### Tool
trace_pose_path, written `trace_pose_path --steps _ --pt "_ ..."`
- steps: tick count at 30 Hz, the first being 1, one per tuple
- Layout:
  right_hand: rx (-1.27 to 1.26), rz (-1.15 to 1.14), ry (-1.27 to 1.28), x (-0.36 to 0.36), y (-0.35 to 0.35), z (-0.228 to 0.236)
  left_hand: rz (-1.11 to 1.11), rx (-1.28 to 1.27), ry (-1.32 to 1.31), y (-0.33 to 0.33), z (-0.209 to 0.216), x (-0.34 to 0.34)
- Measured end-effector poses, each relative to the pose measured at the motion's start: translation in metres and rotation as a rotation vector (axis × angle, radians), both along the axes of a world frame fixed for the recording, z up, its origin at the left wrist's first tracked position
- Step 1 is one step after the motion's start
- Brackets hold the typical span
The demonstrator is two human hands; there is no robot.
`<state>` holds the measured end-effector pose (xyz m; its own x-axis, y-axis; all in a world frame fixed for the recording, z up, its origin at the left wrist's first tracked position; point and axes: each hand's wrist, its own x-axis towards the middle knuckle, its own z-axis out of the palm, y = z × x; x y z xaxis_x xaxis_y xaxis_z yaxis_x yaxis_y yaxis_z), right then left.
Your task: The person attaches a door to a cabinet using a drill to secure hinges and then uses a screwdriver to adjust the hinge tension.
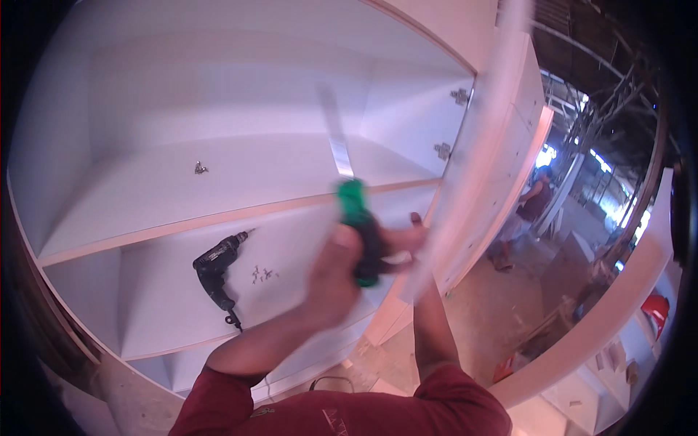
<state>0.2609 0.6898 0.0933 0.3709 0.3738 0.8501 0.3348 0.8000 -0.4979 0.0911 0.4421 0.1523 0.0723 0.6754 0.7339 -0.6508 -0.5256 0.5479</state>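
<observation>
1. Closest to the lens, a person in a maroon shirt [342, 414] extends both forearms toward an open white cabinet [218, 73].
2. The left hand [334, 270] has its grip clamped around the handle of a green-and-black-handled tool [352, 198], raised before the cabinet, its metal blade pointing up and fading into blur.
3. The right hand [402, 241] is near the tool's handle and beside the edge of a blurred white panel [480, 145]; whether its grip is closed on either cannot be told.
4. On the lower shelf [156, 298], a black power drill [213, 275] lies on its side, bit toward the upper right, cord end toward the person. Small screws [263, 274] lie scattered just to its right.
5. On the upper shelf [269, 171], a small cluster of metal hardware [200, 168] sits left of the blade. Two metal hinges, an upper hinge [459, 96] and a lower hinge [442, 151], are mounted on the cabinet's right side wall.
6. Farther off at right, another person [536, 200] is on the workshop floor [483, 320], below metal roof framing [589, 54].
</observation>
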Motion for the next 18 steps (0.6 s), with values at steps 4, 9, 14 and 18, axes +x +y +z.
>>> trace_pose_path --steps 4,9,14,18 --pt "-0.058 0.199 0.179 0.072 0.029 0.002 -0.329 0.046 0.080 -0.004 0.032 0.096" --pt "-0.032 0.401 0.123 0.065 0.073 0.031 -0.318 0.180 0.321 0.019 0.052 0.165" --pt "0.099 0.011 -0.063 0.085 0.118 0.055 -0.382 0.129 0.443 0.050 0.072 0.185" --pt "0.029 0.165 -0.035 0.098 0.140 0.047 -0.113 0.093 0.544 0.101 0.093 0.155"
